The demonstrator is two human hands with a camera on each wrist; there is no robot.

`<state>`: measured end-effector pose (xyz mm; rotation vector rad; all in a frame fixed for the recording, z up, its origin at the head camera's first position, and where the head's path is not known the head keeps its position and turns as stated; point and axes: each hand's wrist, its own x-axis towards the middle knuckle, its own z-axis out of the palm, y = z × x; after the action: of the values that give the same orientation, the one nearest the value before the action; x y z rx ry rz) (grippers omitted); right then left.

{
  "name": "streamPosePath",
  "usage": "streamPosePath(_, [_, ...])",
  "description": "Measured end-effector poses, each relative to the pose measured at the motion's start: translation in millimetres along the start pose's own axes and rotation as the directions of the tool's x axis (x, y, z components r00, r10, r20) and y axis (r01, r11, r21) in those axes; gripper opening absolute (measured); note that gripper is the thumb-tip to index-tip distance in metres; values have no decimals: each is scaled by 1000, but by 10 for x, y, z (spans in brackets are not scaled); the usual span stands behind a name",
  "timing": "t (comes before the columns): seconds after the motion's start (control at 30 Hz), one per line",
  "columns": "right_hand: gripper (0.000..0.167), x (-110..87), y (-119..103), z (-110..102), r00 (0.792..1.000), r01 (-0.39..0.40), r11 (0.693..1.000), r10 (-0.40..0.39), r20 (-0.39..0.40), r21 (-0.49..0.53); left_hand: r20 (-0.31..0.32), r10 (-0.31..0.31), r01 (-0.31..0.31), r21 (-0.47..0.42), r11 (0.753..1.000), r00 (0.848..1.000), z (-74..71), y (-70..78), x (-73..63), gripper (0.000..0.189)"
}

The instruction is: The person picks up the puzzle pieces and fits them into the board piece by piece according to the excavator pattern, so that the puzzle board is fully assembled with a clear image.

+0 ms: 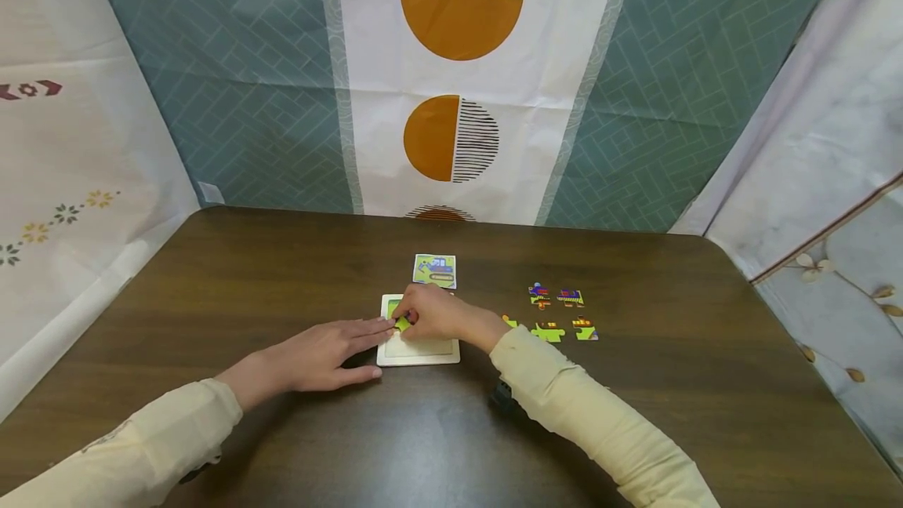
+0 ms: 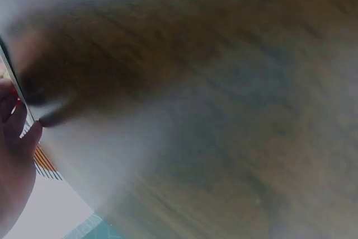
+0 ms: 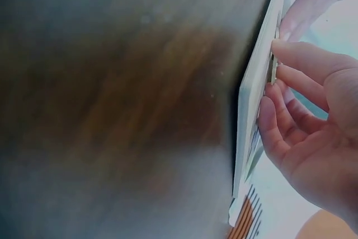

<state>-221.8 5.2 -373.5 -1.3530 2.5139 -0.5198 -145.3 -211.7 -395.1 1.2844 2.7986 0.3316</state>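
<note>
A pale puzzle tray (image 1: 423,361) lies on the table in front of me. My right hand (image 1: 436,313) reaches over it and pinches a green jigsaw piece (image 1: 403,324) at the tray's left side. In the right wrist view the thin edge of that jigsaw piece (image 3: 274,72) shows between thumb and fingers, close over the tray (image 3: 251,93). From the left comes my left hand (image 1: 328,355), fingers extended, their tips at the tray's left rim beside the piece. The left wrist view catches only part of this hand (image 2: 17,155) at its edge.
Behind the tray lies a picture card (image 1: 434,270) with a digger on it. Several loose jigsaw pieces (image 1: 548,333) are spread to the right, one partly behind the right sleeve (image 1: 564,390). A patterned cloth (image 1: 451,85) hangs past the table's far edge.
</note>
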Motion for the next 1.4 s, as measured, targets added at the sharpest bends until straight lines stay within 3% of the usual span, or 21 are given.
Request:
streamPosePath(0.2, [30,-50,2,-42,1000,-5,1000,5,25,-1,13,-27,28,-54,998,1000,-1,16,7,64])
streamPosePath(0.5, [24,-140,34,-69,1000,26,1000,-26,-11,-9,21,-57,58,-95,994,998,-3,22,5,65])
streamPosePath(0.73, [17,-116,38,-32,999,19,1000,-20,-49,-13,-19,-27,25,-82,996,999,24,20,2,65])
streamPosePath(0.97, [15,-115,53,-15,998,10,1000,-9,-65,10,18,-82,83,-76,994,996,7,56,29,66])
streamPosePath(1.2, [13,-118,60,-14,998,19,1000,-17,-67,24,-10,-48,48,-51,998,999,34,69,43,65])
streamPosePath(1.4, [12,-107,64,-17,997,31,999,-29,-71,24,15,-60,61,-36,997,998,57,54,4,70])
